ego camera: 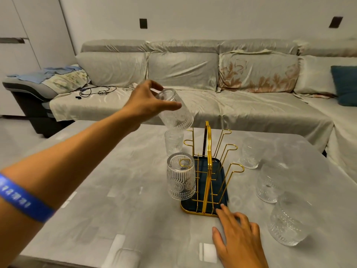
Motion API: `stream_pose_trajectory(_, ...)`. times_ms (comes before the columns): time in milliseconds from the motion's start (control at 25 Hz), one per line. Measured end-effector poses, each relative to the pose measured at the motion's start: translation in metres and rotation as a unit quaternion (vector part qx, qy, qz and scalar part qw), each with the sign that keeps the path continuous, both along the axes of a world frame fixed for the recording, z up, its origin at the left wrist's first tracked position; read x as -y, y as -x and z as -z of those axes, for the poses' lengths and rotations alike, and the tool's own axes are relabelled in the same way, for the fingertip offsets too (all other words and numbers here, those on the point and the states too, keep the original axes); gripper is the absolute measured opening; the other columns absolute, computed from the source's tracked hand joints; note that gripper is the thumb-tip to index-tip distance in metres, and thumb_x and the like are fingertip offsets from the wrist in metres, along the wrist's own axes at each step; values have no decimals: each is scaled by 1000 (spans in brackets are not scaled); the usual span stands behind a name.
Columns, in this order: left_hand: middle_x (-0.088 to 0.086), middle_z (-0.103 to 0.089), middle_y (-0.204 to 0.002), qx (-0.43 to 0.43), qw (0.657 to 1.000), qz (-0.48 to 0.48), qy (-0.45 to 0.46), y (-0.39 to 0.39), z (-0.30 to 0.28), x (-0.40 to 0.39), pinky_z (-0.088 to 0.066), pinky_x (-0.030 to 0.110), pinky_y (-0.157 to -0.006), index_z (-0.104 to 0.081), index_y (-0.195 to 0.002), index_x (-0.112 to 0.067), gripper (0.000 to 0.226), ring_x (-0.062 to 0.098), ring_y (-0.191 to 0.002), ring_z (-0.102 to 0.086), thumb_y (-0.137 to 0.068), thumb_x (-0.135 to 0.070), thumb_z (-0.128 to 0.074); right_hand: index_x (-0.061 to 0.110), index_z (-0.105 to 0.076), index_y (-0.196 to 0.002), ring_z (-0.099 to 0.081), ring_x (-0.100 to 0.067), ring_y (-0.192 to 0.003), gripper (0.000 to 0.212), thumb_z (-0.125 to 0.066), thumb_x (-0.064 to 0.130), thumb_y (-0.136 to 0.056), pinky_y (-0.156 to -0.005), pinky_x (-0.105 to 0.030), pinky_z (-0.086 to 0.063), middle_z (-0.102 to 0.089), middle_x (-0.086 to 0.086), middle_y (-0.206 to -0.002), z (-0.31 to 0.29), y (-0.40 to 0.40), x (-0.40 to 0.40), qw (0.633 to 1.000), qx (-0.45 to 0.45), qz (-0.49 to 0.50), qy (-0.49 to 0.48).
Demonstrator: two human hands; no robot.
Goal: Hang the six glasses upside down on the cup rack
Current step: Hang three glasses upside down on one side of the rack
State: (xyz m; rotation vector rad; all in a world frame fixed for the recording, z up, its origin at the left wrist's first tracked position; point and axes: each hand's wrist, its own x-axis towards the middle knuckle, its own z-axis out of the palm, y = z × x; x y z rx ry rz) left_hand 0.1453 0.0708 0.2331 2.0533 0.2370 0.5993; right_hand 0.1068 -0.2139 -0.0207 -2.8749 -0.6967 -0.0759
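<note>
A gold wire cup rack [208, 167] with a dark blue tray stands mid-table. One embossed glass [181, 176] hangs upside down on its near left peg. Behind it another glass [173, 143] sits at the middle left peg. My left hand [146, 102] holds a third glass [176, 113] tilted mouth-down above the far left peg. My right hand [236, 229] rests flat on the table, fingertips touching the tray's near corner. Three glasses stand on the table right of the rack: far [250, 154], middle [270, 183], near [287, 223].
The grey marbled table [108, 182] fills the foreground. A long sofa [193, 78] with pale covers lies behind it, with cables and a small charger [96, 92] on its left seat. A teal cushion [345, 84] sits at the far right.
</note>
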Motion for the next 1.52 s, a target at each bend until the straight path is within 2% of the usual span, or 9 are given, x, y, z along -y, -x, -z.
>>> stream_pose_trajectory(200, 4, -63, -118, -33, 995, 36, -88, -19, 29, 22, -46, 14, -64, -55, -126, -14, 83, 12, -94, -59, -54, -39, -88, 42, -11, -146, -17, -11, -136, 63, -18, 63, -87, -103, -32, -21, -3, 16, -159, 4, -3, 1, 1000, -2, -2, -4)
stream_pose_trajectory(440, 9, -62, -127, -63, 992, 49, -95, -29, 52, 28, -41, 12, -69, -53, -130, -10, 87, 14, -101, -56, -55, -35, -89, 42, -13, -146, -18, -11, -136, 63, -20, 62, -87, -103, -32, -22, -5, 17, -158, 4, -4, 0, 1000, -5, -6, -12)
stream_pose_trajectory(560, 11, -62, -128, -96, 990, 53, -90, -33, 62, 32, -44, 16, -74, -52, -131, -8, 87, 17, -104, -58, -55, -29, -91, 42, -12, -146, -17, -11, -136, 63, -20, 63, -87, -104, -32, -22, -3, 16, -159, 4, -5, 0, 1000, -5, -7, -10)
stream_pose_trajectory(760, 13, -63, -126, -157, 981, 25, -107, -40, 76, 45, -53, 40, -90, -57, -127, -9, 81, 29, -107, -60, -55, -24, -91, 41, -13, -146, -18, -11, -136, 63, -20, 62, -87, -103, -32, -22, -5, 16, -159, 3, -4, 0, 1000, 1, -12, -16)
stream_pose_trajectory(1200, 12, -59, -129, -201, 972, 32, -121, -38, 80, 57, -52, 41, -90, -57, -129, -14, 75, 31, -110, -58, -61, -20, -88, 40, -17, -146, -21, -12, -136, 63, -23, 61, -87, -102, -33, -23, -8, 16, -158, -1, -2, 0, 1000, -8, -11, -14)
stream_pose_trajectory(1280, 5, -56, -127, -197, 975, 74, -67, -35, 79, 49, -48, 35, -87, -52, -134, -16, 76, 26, -111, -55, -67, -26, -85, 41, -12, -147, -18, -11, -137, 63, -21, 61, -88, -103, -33, -22, -3, 16, -159, 0, -3, 0, 1000, -6, -8, -3)
stream_pose_trajectory(1360, -7, -57, -115, -132, 988, 75, 39, -33, 81, 31, -43, 26, -81, -53, -132, -18, 62, 19, -108, -55, -77, -34, -76, 40, -14, -147, -20, -13, -137, 64, -24, 61, -88, -104, -34, -24, -4, 15, -159, -5, -3, -3, 999, -5, -3, 33)
stream_pose_trajectory(1440, -4, -65, -108, -37, 988, -20, 149, -34, 94, 6, -46, 27, -80, -61, -122, -16, 39, 20, -108, -59, -84, -25, -67, 35, -43, -138, -45, -18, -126, 62, -47, 59, -81, -93, -42, -40, -33, 9, -152, -14, -3, -7, 999, 2, 0, 41)
stream_pose_trajectory(1520, 9, -65, -114, -29, 972, -121, 198, -41, 119, -14, -49, 37, -89, -61, -119, -13, 36, 26, -107, -59, -82, -11, -64, 25, -72, -105, -68, -22, -89, 49, -63, 52, -65, -61, -40, -53, -68, 1, -119, -14, -3, -6, 999, 45, -6, -2)
